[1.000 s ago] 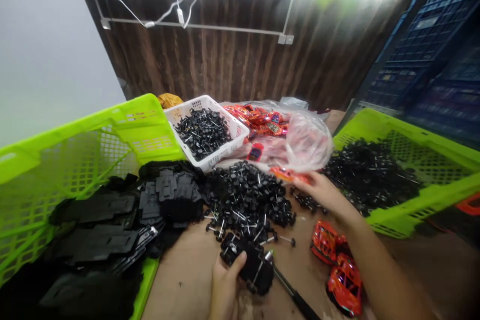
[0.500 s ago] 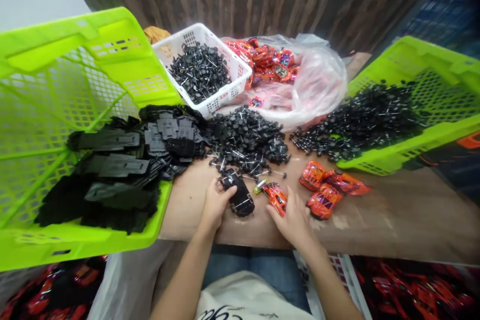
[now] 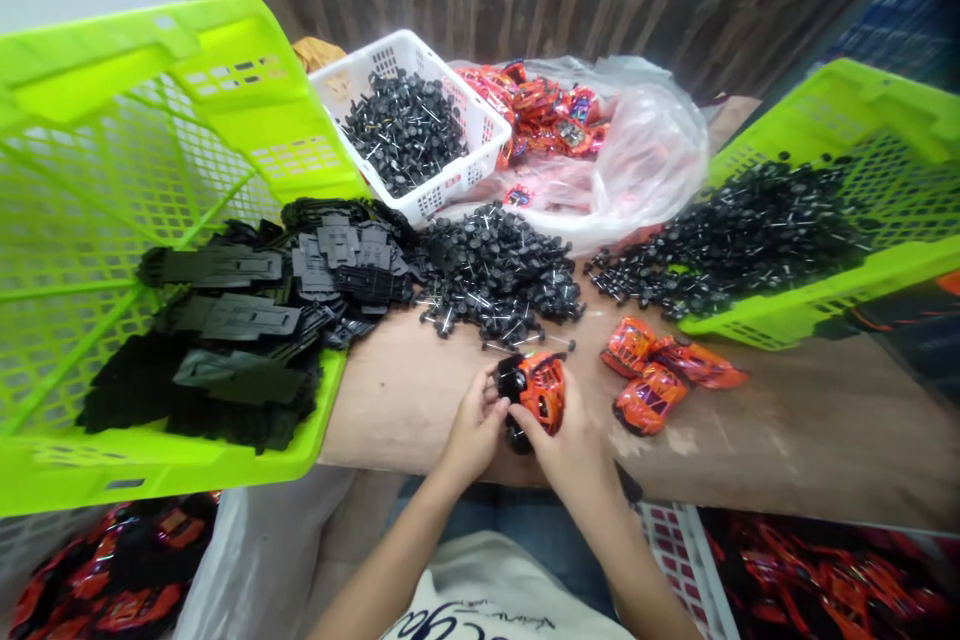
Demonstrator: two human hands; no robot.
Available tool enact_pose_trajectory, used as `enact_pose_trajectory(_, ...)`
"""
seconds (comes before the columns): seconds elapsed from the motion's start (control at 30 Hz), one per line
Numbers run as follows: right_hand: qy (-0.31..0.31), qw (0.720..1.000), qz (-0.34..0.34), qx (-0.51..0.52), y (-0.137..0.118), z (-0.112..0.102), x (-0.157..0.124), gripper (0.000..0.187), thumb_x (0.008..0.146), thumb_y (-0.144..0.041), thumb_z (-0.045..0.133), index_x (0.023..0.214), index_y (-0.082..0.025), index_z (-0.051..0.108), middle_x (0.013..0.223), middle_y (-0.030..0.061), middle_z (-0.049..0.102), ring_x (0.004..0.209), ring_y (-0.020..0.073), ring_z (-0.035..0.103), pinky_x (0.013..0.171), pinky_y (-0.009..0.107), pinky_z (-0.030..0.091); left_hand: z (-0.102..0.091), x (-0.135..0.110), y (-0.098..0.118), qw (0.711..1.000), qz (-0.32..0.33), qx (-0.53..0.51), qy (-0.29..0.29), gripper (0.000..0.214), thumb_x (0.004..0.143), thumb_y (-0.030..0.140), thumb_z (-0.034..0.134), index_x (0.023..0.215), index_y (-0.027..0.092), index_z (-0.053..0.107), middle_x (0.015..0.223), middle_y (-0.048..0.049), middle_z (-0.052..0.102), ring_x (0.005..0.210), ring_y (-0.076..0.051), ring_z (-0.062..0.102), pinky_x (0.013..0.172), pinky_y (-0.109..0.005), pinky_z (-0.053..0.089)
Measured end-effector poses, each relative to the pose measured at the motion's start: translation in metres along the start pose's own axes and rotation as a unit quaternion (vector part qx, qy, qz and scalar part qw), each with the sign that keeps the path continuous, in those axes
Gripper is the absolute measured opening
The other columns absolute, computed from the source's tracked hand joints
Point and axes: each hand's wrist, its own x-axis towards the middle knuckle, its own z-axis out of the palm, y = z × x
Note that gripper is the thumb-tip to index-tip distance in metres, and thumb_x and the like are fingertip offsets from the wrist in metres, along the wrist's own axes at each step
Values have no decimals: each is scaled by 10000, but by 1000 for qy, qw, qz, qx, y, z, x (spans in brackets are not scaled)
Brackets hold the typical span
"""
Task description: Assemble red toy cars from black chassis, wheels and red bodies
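Observation:
Both hands meet at the table's near edge around one small toy car. My left hand (image 3: 474, 425) grips the black chassis (image 3: 513, 386) with wheels. My right hand (image 3: 564, 438) holds the orange car body (image 3: 546, 390) pressed against that chassis. Just beyond them lies a heap of black wheel-and-axle pieces (image 3: 501, 272). Three more orange car bodies (image 3: 660, 375) lie on the wood to the right.
A tipped lime crate (image 3: 150, 120) at left spills black chassis plates (image 3: 247, 330). A white basket (image 3: 480, 125) of axles and a clear bag (image 3: 637, 160) of orange bodies stand behind. Another lime crate (image 3: 862, 280) of wheels sits at right. Bins of finished cars lie below the table.
My right hand fetched an orange body from the bag side and brought it to the black chassis in my left; both parts are now held together. The view tilted down.

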Motion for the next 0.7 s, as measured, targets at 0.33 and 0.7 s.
enact_pose_trajectory(0.33, -35, 997, -66, -13, 6, 17, -12, 687, 914, -414, 399, 1448, -92, 110, 1314, 262, 468, 1139, 343, 533, 859, 490, 449, 5, -7, -4, 999, 34, 8, -31, 352, 794, 279, 605, 1135, 200, 569, 1108, -112, 668, 954, -224, 659, 785, -299, 534)
enact_pose_trajectory(0.7, 3, 993, -92, -68, 0, 12, -15, 606, 790, -279, 522, 1321, -40, 355, 1062, 206, 648, 881, 286, 630, 874, 474, 404, 13, -9, 2, 996, 51, 68, -19, 496, 632, 251, 787, 1052, 186, 532, 1046, -104, 674, 825, -211, 677, 725, -289, 541)
